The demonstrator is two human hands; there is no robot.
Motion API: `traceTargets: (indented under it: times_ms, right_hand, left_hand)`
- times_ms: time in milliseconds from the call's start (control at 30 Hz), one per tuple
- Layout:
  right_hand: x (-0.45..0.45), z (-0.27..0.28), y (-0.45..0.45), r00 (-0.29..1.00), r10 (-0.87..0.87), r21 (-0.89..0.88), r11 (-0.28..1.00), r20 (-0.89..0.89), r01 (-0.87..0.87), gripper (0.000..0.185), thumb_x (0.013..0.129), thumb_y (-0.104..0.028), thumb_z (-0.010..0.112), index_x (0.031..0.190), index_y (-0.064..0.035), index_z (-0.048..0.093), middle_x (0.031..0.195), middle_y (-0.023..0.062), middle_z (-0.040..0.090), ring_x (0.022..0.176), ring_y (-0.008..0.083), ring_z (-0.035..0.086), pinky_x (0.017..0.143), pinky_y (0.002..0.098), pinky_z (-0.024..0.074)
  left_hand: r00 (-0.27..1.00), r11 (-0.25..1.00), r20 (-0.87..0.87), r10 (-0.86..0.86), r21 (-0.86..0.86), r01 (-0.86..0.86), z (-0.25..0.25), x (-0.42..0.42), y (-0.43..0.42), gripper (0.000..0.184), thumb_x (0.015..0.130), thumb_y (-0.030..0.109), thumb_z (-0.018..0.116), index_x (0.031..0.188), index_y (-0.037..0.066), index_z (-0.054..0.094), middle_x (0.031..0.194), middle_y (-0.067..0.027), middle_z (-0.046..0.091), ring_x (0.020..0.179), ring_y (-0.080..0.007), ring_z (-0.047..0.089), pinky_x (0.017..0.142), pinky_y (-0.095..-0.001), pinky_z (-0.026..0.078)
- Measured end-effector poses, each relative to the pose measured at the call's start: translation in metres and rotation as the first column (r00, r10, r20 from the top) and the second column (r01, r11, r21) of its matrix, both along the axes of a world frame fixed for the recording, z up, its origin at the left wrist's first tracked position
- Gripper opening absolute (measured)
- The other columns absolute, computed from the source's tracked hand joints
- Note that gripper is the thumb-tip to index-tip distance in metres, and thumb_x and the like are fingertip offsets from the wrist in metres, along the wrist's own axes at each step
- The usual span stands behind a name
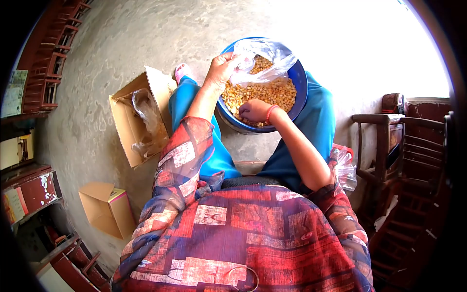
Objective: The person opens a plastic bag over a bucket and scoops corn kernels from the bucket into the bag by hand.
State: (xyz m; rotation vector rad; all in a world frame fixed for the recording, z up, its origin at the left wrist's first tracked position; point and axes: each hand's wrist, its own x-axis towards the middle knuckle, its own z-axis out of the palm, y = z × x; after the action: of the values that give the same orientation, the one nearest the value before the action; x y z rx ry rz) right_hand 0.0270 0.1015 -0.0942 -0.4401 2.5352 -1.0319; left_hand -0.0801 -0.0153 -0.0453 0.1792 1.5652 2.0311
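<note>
A blue bucket (302, 83) full of yellow corn kernels (278, 92) stands between the knees. My left hand (221, 73) is closed on the edge of a clear plastic bag (272, 51), which spreads over the bucket's far side and partly covers the grain. Lower in the bucket, my right hand (255, 111), with a pink-red band at the wrist, is curled with its fingertips down among the kernels. Those fingertips are partly hidden, but the hand looks closed around some grain.
An open cardboard box (127, 153) with clear plastic inside stands left of the legs. A smaller carton (109, 209) lies nearer. Wooden chairs (384, 141) are at the right, beside another plastic bag (346, 173). Dark red wooden furniture (48, 73) lines the left side.
</note>
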Motion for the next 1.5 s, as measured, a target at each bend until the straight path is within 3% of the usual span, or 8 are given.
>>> traceTargets:
  times_ms: [100,233,367,667,767,1233,1367,1500]
  right_hand:
    - [-0.003,-0.002,0.003,0.961,-0.038,-0.290,0.956,-0.275,-0.045,0.023,0.079,-0.026,0.050,0.076,-0.0058,0.061,0.066,0.0068,0.060,0.060,0.0165,0.056,0.057,0.0291,0.0443]
    - [-0.004,0.029,0.008,0.879,-0.014,-0.473,0.839,0.476,0.269,0.026,0.084,-0.029,0.049,0.068,-0.0082,0.056,0.048,-0.0054,0.038,0.040,0.0042,0.034,0.035,0.0200,0.0258]
    - [-0.003,0.040,0.010,0.841,0.112,-0.558,0.793,0.529,0.245,0.026,0.086,-0.027,0.048,0.070,-0.0075,0.051,0.047,-0.0067,0.031,0.036,0.0030,0.024,0.033,0.0180,0.0165]
    - [-0.049,0.095,0.017,0.747,-0.092,-0.751,-0.149,0.659,0.644,0.022,0.090,-0.024,0.040,0.078,-0.0074,0.047,0.060,-0.0016,0.041,0.041,0.0040,0.025,0.036,0.0173,0.0199]
    - [-0.061,0.064,0.030,0.698,-0.186,-0.721,-0.225,0.692,0.655,0.021,0.086,-0.025,0.043,0.082,-0.0064,0.052,0.066,0.0016,0.049,0.054,0.0103,0.044,0.049,0.0237,0.0381]
    - [-0.053,0.075,0.052,0.715,-0.543,-0.737,0.237,0.440,0.633,0.014,0.081,-0.009,0.049,0.082,-0.0014,0.061,0.081,0.0052,0.061,0.074,0.0124,0.056,0.069,0.0227,0.0453]
    - [-0.033,0.099,0.060,0.812,-0.367,-0.720,0.385,0.454,0.577,0.017,0.083,-0.015,0.049,0.085,-0.0023,0.060,0.082,0.0036,0.061,0.072,0.0084,0.055,0.069,0.0220,0.0454]
    - [-0.015,0.067,0.052,0.940,0.063,-0.516,0.847,0.334,0.126,0.025,0.086,-0.024,0.044,0.090,-0.0042,0.059,0.083,0.0036,0.060,0.073,0.0100,0.056,0.059,0.0229,0.0488]
  left_hand:
    - [0.999,0.999,0.024,0.022,-0.034,-0.022,-0.002,0.000,-0.001,0.013,0.077,0.016,0.061,0.084,0.005,0.065,0.075,-0.0012,0.063,0.061,-0.0053,0.054,0.055,-0.0190,0.043]
    - [0.998,0.999,-0.067,-0.005,-0.040,0.002,-0.010,-0.002,-0.002,0.012,0.078,0.015,0.062,0.082,0.004,0.064,0.072,-0.0005,0.062,0.059,-0.0042,0.053,0.053,-0.0182,0.042]
    - [0.998,0.995,-0.056,-0.018,-0.096,0.012,-0.014,-0.003,-0.001,0.013,0.078,0.016,0.061,0.081,0.003,0.063,0.071,-0.0003,0.061,0.058,-0.0044,0.052,0.052,-0.0186,0.041]
    - [0.980,0.989,-0.181,-0.079,-0.136,0.054,0.000,0.004,-0.001,0.021,0.082,0.025,0.057,0.083,0.005,0.058,0.069,-0.0005,0.058,0.058,-0.0046,0.051,0.052,-0.0196,0.041]
    - [0.987,0.982,-0.152,-0.047,-0.189,0.017,0.005,0.006,-0.001,0.019,0.081,0.024,0.058,0.083,0.005,0.058,0.069,-0.0003,0.058,0.057,-0.0046,0.052,0.051,-0.0192,0.041]
    - [0.982,0.997,-0.174,0.071,-0.027,-0.077,0.002,0.005,0.003,0.017,0.078,0.018,0.061,0.086,0.003,0.060,0.074,-0.0002,0.059,0.064,-0.0059,0.053,0.058,-0.0197,0.043]
    - [0.980,0.996,-0.192,0.057,-0.050,-0.068,0.004,0.002,0.000,0.016,0.077,0.018,0.061,0.084,0.004,0.060,0.071,0.0013,0.057,0.061,-0.0063,0.052,0.056,-0.0199,0.042]
    - [0.986,0.997,-0.149,0.073,-0.024,-0.077,0.001,0.002,0.001,0.014,0.076,0.015,0.061,0.084,0.002,0.061,0.072,-0.0015,0.060,0.058,-0.0073,0.054,0.055,-0.0201,0.044]
